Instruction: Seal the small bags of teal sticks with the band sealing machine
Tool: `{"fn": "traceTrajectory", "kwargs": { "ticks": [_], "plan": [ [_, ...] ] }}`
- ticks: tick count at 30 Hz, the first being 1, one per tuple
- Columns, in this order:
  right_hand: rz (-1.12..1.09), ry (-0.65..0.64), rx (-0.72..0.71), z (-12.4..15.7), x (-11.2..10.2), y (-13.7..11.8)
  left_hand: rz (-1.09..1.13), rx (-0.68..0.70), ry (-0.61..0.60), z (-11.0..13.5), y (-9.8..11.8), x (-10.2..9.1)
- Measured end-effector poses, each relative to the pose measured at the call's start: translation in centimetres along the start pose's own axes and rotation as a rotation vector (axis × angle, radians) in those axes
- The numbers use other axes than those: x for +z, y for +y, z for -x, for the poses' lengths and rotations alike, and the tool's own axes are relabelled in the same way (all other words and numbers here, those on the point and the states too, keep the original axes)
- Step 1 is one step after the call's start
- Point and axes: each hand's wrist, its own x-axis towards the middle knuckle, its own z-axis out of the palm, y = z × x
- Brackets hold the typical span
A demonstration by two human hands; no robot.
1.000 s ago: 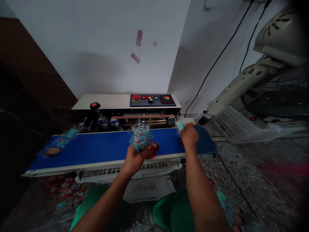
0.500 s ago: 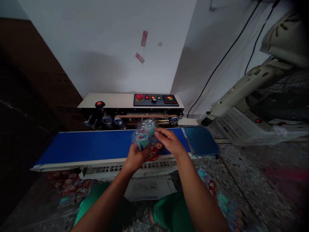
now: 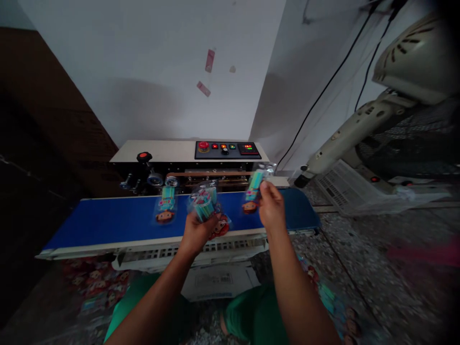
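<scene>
My left hand is closed around a bunch of clear plastic packets with teal, striped contents and doll-face pictures, held above the blue conveyor belt. My right hand pinches a single packet by its side, near the right end of the sealing machine. That packet stands tilted, its doll face low and its clear end up by the machine's slot. Another packet lies on the belt to the left, its top edge at the machine's rollers.
Several packets lie in a heap at lower left, and more packets are on the floor at right. A control panel with lit displays tops the machine. A grey fan and a white crate stand at right.
My right hand has moved right, drawing one packet away from the bunch. My left hand has shifted slightly left with the rest. A packet now shows on the belt at left.
</scene>
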Motion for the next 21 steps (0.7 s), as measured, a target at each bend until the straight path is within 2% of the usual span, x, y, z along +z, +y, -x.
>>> {"fn": "traceTrajectory", "kwargs": {
  "ticks": [3, 4, 7, 10, 14, 17, 19, 21],
  "plan": [
    [0.369, 0.231, -0.060, -1.7, -3.5, 0.2, -0.009, -0.002, 0.043, -0.1, 0.0, -0.3],
    [0.516, 0.273, -0.051, -2.2, -4.6, 0.4, 0.002, -0.008, 0.052, -0.1, 0.0, -0.2],
    [0.946, 0.288, 0.028, -3.2, -6.6, 1.1, 0.025, -0.030, 0.048, 0.2, 0.5, 0.2],
    [1.195, 0.241, 0.140, -3.8, -6.4, 1.8, -0.002, -0.033, 0.026, 0.5, 1.0, 0.6],
    [1.253, 0.123, 0.174, -4.1, -4.2, 2.3, -0.006, -0.047, -0.002, 0.6, 1.0, 0.6],
    [1.213, 0.051, 0.074, -3.9, -2.5, 2.2, 0.016, -0.050, 0.030, 0.3, 0.5, 0.4],
    [1.091, 0.052, -0.036, -3.2, -1.5, 1.7, 0.016, -0.056, 0.047, 0.2, 0.2, 0.2],
    [0.813, -0.060, -0.079, -2.1, -0.4, 0.8, 0.019, -0.054, 0.055, 0.0, 0.2, 0.2]
  ]
}}
